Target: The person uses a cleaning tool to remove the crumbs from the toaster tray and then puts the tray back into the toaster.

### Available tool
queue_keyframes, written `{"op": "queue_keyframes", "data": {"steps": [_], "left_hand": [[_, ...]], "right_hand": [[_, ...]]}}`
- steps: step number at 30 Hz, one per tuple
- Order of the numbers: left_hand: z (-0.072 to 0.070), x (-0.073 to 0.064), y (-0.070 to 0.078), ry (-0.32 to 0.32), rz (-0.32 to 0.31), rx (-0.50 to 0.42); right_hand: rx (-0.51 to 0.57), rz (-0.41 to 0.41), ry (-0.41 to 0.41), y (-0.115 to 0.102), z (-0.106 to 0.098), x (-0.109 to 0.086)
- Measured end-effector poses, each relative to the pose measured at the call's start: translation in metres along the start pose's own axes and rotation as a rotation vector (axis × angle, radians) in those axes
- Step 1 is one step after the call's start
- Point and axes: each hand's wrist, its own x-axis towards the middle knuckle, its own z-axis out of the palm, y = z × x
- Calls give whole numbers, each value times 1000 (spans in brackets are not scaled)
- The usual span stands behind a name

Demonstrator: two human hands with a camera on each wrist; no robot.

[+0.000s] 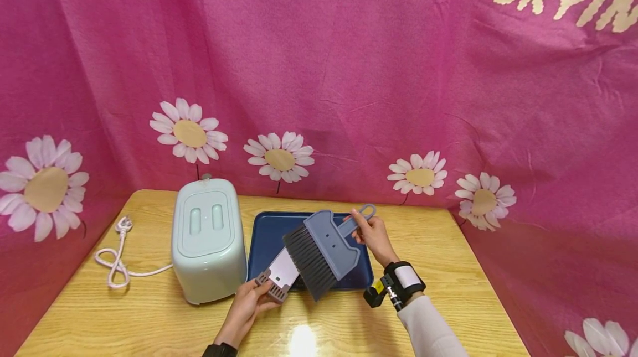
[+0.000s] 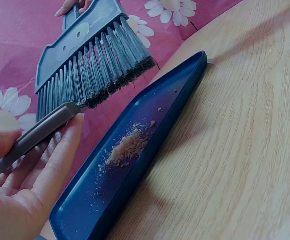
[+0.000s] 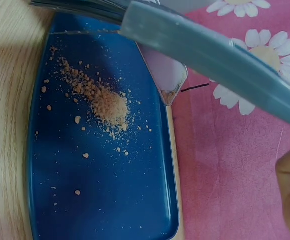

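Right hand (image 1: 374, 237): fingers closed round the handle of the grey hand brush (image 1: 324, 246), bristles angled down and left, held above the tray.
Left hand (image 1: 247, 304): fingers and thumb pinching the end of the crumb drawer (image 1: 280, 275), a flat lilac slide with a grey grip, tilted over the near left corner of the tray.
Blue tray (image 1: 262, 229): flat on the bench (image 1: 448, 290), carrying a small heap of crumbs (image 3: 97, 100).
Handling note: probably best to keep the drawer's open end over the tray and stroke the bristles lightly along it, so loosened crumbs fall inside the rim.
Pale green toaster (image 1: 207, 238): just left of the tray, white cord (image 1: 117, 260) coiled beyond it.
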Motion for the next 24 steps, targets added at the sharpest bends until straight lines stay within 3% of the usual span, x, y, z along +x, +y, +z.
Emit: {"op": "queue_keyframes", "data": {"steps": [7,13,24], "left_hand": [[-2,1,-3,0,14,1],[-1,1,-2,7,4,0],[-2,-1,0,9,-12,32]], "right_hand": [[-4,10,137,2,-1,0],[-7,53,212,-1,-2,0],[-37,55,370,4,-1,2]]}}
